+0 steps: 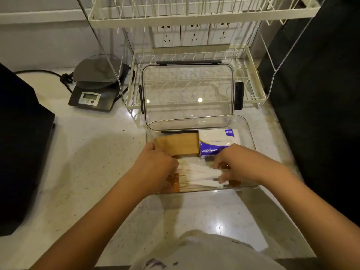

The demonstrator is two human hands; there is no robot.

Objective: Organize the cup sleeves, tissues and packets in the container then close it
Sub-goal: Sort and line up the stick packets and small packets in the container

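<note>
Container [251, 140], clear, open, mid-bench toward the back edge. Near row: white packets [198, 172] with brown packets at either end, both hands inside the container on them; left hand [155, 168] curled over the left ends, right hand [235, 164] pinching the right ends, fingers partly closed. Far row: 1 stack of brown cup sleeves [179, 146] far-left, 1 tissue pack [216, 142] far-right, both apparently settled. Lid [187, 94] stands off the container, propped against the dish rack [251, 75]. Outstanding, by my reading: finish squaring the packets, then fit the lid.
</note>
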